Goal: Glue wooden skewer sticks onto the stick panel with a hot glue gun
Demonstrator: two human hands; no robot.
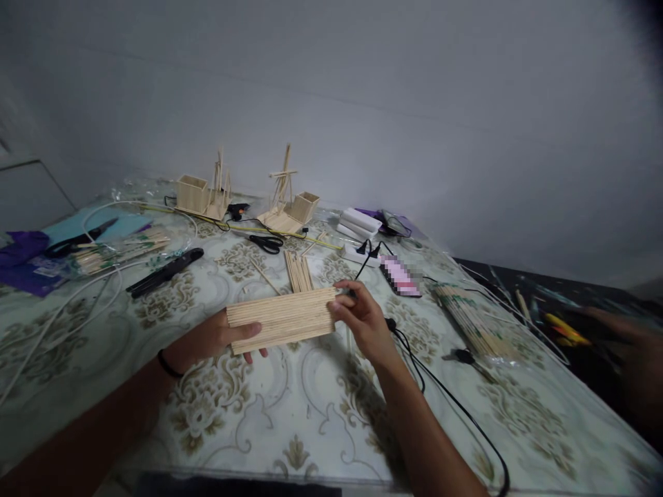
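Observation:
A flat panel of wooden sticks (290, 319), laid side by side, is held up over the patterned tablecloth. My left hand (228, 335) grips its left end, thumb on the face and fingers beneath. At the right end, the thumb and fingers of my right hand (360, 314) pinch the panel's edge. Just behind it lies a bundle of loose wooden sticks (298, 269), partly hidden by the panel. A single stick (265, 276) rests nearby on the cloth.
Two stick models (193, 195) (287, 210) stand at the back. Black scissors (266, 243), a power strip (360, 255), a phone (400, 276) and bagged sticks (474, 321) lie around. Black cables (456, 400) cross the right side. Another person's blurred hand (629, 338) shows at far right.

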